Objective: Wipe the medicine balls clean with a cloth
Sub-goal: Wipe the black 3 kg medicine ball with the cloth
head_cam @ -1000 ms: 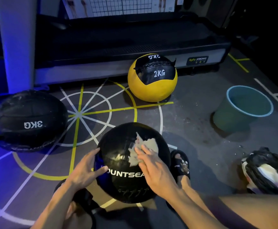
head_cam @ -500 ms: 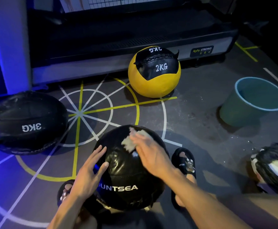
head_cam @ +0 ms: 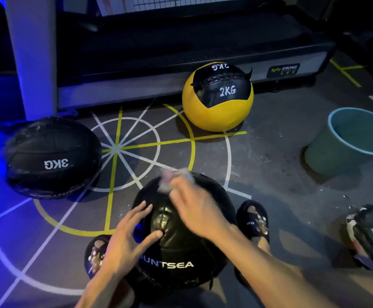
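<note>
Right hand fingers pressing pale cloth onto far top of black ball; hand blurred. Left hand fingers spread, released, tips touching ball's near-left side. Ball on floor between two sandalled feet. 3KG black ball far left, yellow 2KG ball far centre against treadmill, green bucket right.

The right hand carries the pale crumpled cloth from the middle of the glossy black leather medicine ball up to its far top edge, while the left hand shifts higher on the ball's near left side.
</note>
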A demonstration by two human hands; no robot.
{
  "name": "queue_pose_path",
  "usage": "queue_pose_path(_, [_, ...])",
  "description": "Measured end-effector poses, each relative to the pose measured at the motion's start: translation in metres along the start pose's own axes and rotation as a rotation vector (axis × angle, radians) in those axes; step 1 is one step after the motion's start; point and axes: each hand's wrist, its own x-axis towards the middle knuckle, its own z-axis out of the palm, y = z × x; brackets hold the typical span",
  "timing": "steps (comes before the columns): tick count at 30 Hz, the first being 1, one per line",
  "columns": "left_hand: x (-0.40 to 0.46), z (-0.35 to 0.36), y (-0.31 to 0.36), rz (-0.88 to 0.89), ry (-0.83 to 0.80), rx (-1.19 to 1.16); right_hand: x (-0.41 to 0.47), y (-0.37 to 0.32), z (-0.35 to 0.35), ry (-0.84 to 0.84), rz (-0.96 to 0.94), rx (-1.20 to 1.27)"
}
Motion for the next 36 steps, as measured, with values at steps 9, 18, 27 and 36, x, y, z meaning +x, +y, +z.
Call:
queue_pose_path(9, [-0.026,0.021,-0.002,0.045,0.092,-0.001,0.023,0.035,0.007,-0.155,0.061,-0.162])
queue_pose_path(18, [-0.035,0.014,0.015,0.023,0.099,0.118,0.006,0.096,-0.027,0.280,0.573,0.301])
queue_pose_path(27, [-0.005,0.040,0.044,0.131,0.003,0.281,-0.048,0.143,-0.051,0.834,0.932,0.734])
queue_pose_path(36, [-0.010,0.044,0.027,0.095,0.096,0.147,-0.081,0.118,0.016,0.598,1.057,0.819])
